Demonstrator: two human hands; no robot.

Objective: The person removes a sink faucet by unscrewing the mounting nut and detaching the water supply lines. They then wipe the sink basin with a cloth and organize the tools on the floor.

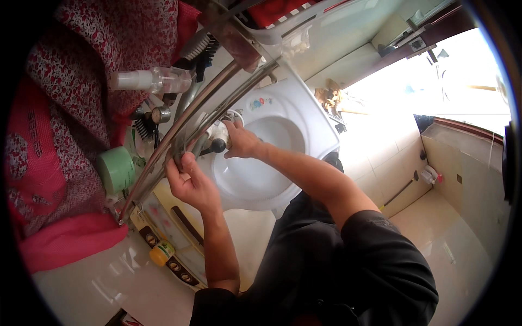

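Over the left side of a white washbasin (244, 198), my right hand (244, 142) has its fingers closed around a white piece (218, 132), whose kind I cannot make out. A dark round knob (218, 145) on a short stem sticks out just below that piece. My left hand (194, 187) is lower and further left, against the metal rack rails. Its thumb and fingers are pinched together near a grey tube-like part; what they hold is hidden. The rails (187, 122) cross in front of the basin's left edge and partly cover this spot.
A clear spray bottle (155, 80), hairbrushes (204, 53) and a green round tub (116, 169) crowd the rack. Patterned red cloth (109, 32) hangs at left. Below is a washing machine (244, 233) with a yellow-lidded jar (162, 252) on its panel. A bright window (457, 81) lies right.
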